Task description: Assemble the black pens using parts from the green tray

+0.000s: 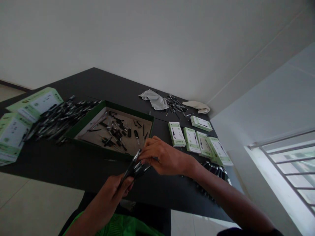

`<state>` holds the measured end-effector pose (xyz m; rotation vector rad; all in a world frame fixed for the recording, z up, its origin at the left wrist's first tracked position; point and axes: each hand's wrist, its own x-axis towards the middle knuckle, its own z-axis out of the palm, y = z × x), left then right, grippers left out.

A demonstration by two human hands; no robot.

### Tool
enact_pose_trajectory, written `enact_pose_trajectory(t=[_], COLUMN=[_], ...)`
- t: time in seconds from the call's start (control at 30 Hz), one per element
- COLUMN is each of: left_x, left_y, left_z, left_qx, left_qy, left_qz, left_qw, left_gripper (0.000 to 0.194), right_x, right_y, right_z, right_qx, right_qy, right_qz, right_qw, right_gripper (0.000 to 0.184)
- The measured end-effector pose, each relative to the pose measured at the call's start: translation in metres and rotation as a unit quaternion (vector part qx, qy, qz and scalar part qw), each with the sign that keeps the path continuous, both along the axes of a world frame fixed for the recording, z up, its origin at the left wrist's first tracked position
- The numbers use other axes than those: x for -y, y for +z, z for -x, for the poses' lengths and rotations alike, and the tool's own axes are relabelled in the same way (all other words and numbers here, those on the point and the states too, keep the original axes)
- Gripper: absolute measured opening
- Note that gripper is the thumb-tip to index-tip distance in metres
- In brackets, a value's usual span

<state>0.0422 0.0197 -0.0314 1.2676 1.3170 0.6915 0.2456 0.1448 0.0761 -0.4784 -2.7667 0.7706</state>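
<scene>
My left hand [120, 187] is closed around a small bunch of black pens [135, 168] near the front edge of the table. The pens point up and to the right, fanned a little apart. My right hand [159, 154] has its fingers pinched at the far ends of those pens; its fingertips partly hide what they grip. Just beyond both hands lies a shallow green box [98, 144] with a pale inside, holding loose caps, refills and other pen parts [118, 127].
A large heap of pens [61, 118] lies left of the box, beside green-and-white cartons [36, 103]. Several small pen boxes [192, 140] stand at right, near a row of pens [214, 170]. Toward the back are a grey cloth [155, 99], more pens [175, 105] and a beige cloth [198, 106].
</scene>
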Motion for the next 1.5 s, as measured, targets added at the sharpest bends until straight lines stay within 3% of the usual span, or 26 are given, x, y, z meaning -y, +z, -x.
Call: enact_pose_trajectory(t=[0.2, 0.3, 0.37, 0.43, 0.53, 0.7, 0.83, 0.93, 1.07, 1.17, 1.23, 1.37, 1.5], left_x=[-0.004, -0.015, -0.025, -0.039, -0.062, -0.104, -0.130, -0.133, -0.107, -0.081, -0.069, -0.066, -0.074], left_y=[-0.003, 0.007, 0.017, 0.027, 0.037, 0.034, 0.023, 0.020, 0.021, 0.015, 0.005, -0.020, -0.036], left_z=[0.008, 0.047, 0.088, 0.131, 0.180, 0.211, 0.231, 0.243, 0.219, 0.166, 0.125, 0.065, 0.050], left_qx=[-0.058, -0.162, -0.280, -0.430, -0.569, -0.550, -0.520, -0.495, -0.458, -0.404, -0.380, -0.373, -0.388], left_qy=[-0.001, 0.066, 0.149, 0.205, 0.223, 0.231, 0.216, 0.222, 0.239, 0.261, 0.198, 0.042, 0.033], left_qz=[-0.078, -0.165, -0.203, -0.205, -0.250, -0.339, -0.372, -0.389, -0.415, -0.428, -0.474, -0.523, -0.540], left_qw=[0.995, 0.971, 0.927, 0.855, 0.751, 0.727, 0.737, 0.744, 0.749, 0.765, 0.769, 0.765, 0.746], left_gripper=[0.059, 0.052, 0.046, 0.039, 0.033, 0.042, 0.041, 0.041, 0.037, 0.035, 0.027, 0.028, 0.022], right_x=[0.011, 0.015, 0.016, 0.018, 0.024, 0.040, 0.047, 0.041, 0.001, -0.062, -0.112, -0.200, -0.246], right_y=[0.008, 0.025, 0.035, 0.037, 0.029, 0.013, 0.011, 0.008, -0.014, -0.046, -0.072, -0.113, -0.134], right_z=[0.008, -0.004, -0.019, -0.034, -0.051, -0.062, -0.077, -0.091, -0.094, -0.076, -0.057, -0.015, 0.005], right_qx=[0.052, -0.010, -0.100, -0.162, -0.173, -0.173, -0.157, -0.128, -0.100, -0.082, -0.076, -0.054, -0.012], right_qy=[-0.046, -0.099, -0.175, -0.250, -0.290, -0.262, -0.282, -0.314, -0.352, -0.375, -0.373, -0.270, -0.137], right_qz=[-0.005, -0.003, 0.013, 0.030, 0.050, 0.095, 0.086, 0.078, 0.038, -0.021, -0.040, -0.070, -0.094], right_qw=[0.998, 0.995, 0.979, 0.954, 0.940, 0.945, 0.943, 0.938, 0.930, 0.923, 0.924, 0.959, 0.986], right_gripper=[0.014, 0.041, 0.046, 0.035, 0.022, 0.019, 0.020, 0.021, 0.024, 0.023, 0.026, 0.025, 0.029])
